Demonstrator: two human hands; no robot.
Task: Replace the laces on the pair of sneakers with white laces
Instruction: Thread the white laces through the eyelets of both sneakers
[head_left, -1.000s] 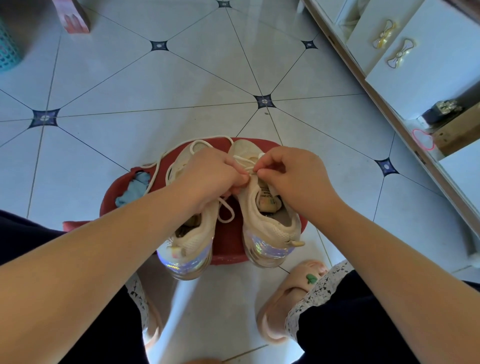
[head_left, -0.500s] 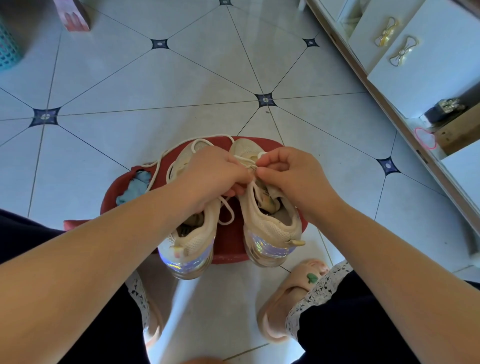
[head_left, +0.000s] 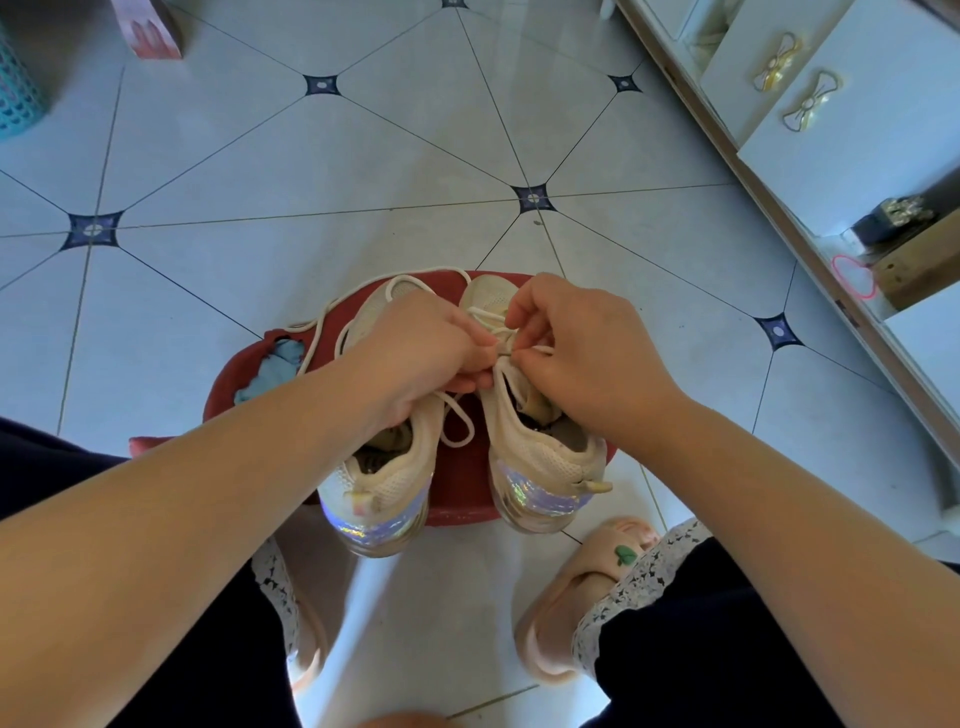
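Observation:
Two cream sneakers with shiny iridescent heels stand side by side on a red stool (head_left: 462, 483), heels toward me. The left sneaker (head_left: 384, 478) lies partly under my left hand (head_left: 415, 348). My right hand (head_left: 576, 348) sits over the tongue of the right sneaker (head_left: 540, 462). Both hands pinch the cream lace (head_left: 498, 338) of the right sneaker between fingertips, right at its eyelets. A loose lace (head_left: 317, 332) loops from the left sneaker over the stool's far left edge; another loop (head_left: 460, 421) hangs between the shoes.
A blue cloth (head_left: 272, 369) lies on the stool's left side. My feet in pink slippers (head_left: 576, 597) rest on the tiled floor (head_left: 311, 171) below the stool. A white cabinet (head_left: 831, 135) with bow handles runs along the right. A teal basket (head_left: 15, 88) stands at far left.
Both hands stayed on the right sneaker's lace; my right hand's fingers shifted slightly and the shoe's tongue area lifted a little. The sneakers and stool have not moved.

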